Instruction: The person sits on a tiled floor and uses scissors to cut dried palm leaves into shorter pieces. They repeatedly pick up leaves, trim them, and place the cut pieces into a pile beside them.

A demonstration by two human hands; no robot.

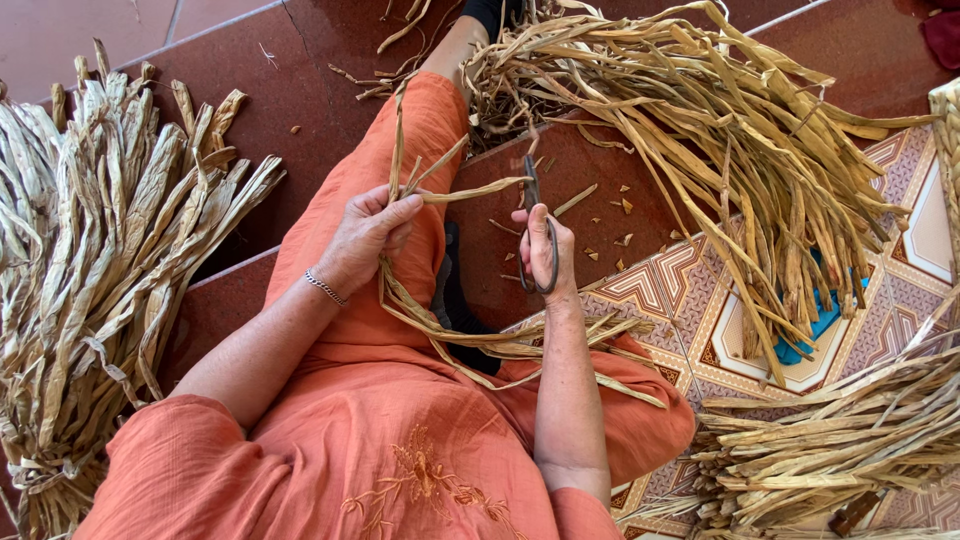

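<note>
My left hand (368, 235) pinches a few long dried plant strips (450, 335) that loop down over my orange-clad lap and rise past my knee. One strip end (480, 189) sticks out to the right between the blades of dark metal scissors (533, 225). My right hand (545, 255) grips the scissors' handles, blades pointing up and away from me. A thin bracelet (325, 287) circles my left wrist.
A large bundle of dried strips (90, 270) lies at my left on the red step. A loose heap (720, 140) spreads at the upper right over patterned floor tiles (690, 300). Another bundle (840, 440) lies at the lower right. Small cut scraps (615, 215) dot the step.
</note>
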